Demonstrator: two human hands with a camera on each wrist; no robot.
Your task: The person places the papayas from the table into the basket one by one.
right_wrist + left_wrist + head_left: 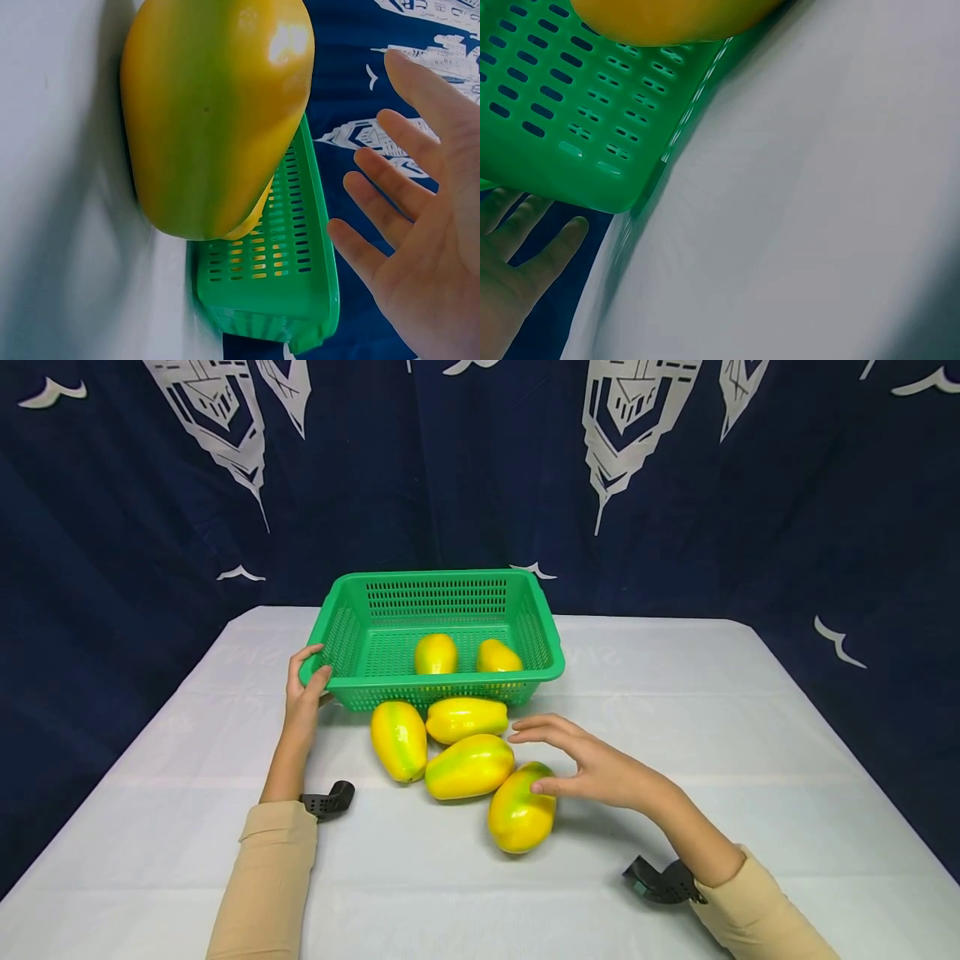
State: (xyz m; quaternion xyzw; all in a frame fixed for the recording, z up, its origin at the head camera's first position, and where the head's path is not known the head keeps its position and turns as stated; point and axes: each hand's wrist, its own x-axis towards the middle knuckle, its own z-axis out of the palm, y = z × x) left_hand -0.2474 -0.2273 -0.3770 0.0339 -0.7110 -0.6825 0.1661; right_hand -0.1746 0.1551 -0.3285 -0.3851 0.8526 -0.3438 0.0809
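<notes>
My left hand [303, 689] is at the near left corner of a green plastic basket [431, 680], thumb and fingertips at its rim. In the left wrist view its fingers look fairly straight beside the basket wall. My right hand [600, 768] hovers with spread, slightly bent fingers by the nearest papaya [521, 814], yellow with a green streak. The right wrist view shows a gap between that hand and the papaya [214, 112]. More papayas lie in front of the basket: one upright-pointing [399, 742], one sideways against the basket [467, 720], one slanted between them [471, 767].
Inside the basket sit two papayas, one near the middle [436, 654] and another to its right [497, 657]. A white cloth covers the table [420, 902]. Behind its far edge hangs a dark blue curtain [450, 485] with white drawings.
</notes>
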